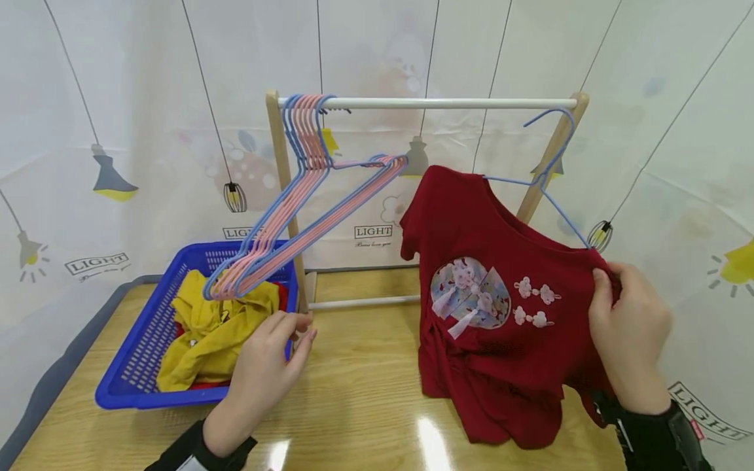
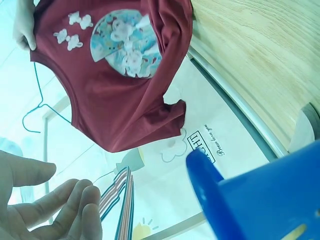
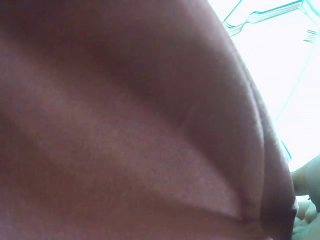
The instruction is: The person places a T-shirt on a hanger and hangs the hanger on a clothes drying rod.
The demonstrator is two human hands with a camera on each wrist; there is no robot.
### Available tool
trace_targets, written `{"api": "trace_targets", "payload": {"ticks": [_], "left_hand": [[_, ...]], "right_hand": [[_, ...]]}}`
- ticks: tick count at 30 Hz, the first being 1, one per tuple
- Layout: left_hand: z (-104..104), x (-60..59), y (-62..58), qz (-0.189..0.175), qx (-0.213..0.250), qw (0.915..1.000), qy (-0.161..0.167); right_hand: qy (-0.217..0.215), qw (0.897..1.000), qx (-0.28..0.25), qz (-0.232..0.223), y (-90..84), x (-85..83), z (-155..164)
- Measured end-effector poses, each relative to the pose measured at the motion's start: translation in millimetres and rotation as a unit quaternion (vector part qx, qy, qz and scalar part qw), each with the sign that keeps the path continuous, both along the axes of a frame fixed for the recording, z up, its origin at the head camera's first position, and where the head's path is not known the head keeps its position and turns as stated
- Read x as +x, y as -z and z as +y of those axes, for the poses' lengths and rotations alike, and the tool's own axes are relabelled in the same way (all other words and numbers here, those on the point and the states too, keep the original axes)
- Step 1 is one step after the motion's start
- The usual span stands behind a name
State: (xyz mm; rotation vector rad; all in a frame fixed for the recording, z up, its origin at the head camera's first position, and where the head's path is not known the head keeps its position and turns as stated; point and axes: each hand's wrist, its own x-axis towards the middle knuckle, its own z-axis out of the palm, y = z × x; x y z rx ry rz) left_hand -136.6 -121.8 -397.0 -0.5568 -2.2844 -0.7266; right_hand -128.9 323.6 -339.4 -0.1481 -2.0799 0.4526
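Observation:
A dark red dress with a floral fan patch hangs on a blue hanger hooked over the white rail of a small wooden rack. My right hand pinches the dress's right shoulder over the hanger end. In the right wrist view red cloth fills the frame. My left hand hovers open, fingers relaxed, above the table beside the blue basket. It holds nothing; its fingers show in the left wrist view below the dress.
The basket holds yellow clothing over something red. Several pink and blue hangers hang at the rail's left end and slant down over the basket. A wooden table lies below; a printed white curtain closes in behind and at both sides.

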Motion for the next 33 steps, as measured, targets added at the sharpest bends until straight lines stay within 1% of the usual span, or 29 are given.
{"api": "trace_targets", "payload": {"ticks": [5, 10, 16, 20, 26, 33], "left_hand": [[-1, 0.8, -0.1, -0.002, 0.001, 1.0, -0.003], [-2, 0.8, -0.2, -0.006, 0.001, 1.0, -0.007], [-2, 0.1, 0.4, -0.015, 0.002, 0.9998, -0.009], [-2, -0.3, 2.5, -0.012, 0.005, 0.9999, -0.01], [-3, 0.1, 6.5, -0.01, 0.014, 0.9998, -0.006], [-6, 2.1, 7.0, -0.043, 0.021, 0.9987, -0.017]], "right_hand": [[-0.002, 1.0, -0.018, 0.019, -6.5, -14.7, -2], [0.004, 0.999, -0.034, 0.025, -14.0, -29.3, -4], [0.009, 0.998, -0.057, 0.023, -24.0, -45.5, -9], [0.007, 0.998, -0.062, 0.016, -27.5, -54.4, -15], [0.011, 0.998, -0.063, 0.001, -26.3, -60.4, -23], [-0.005, 0.998, -0.055, -0.022, -18.2, -58.2, -31]]}}
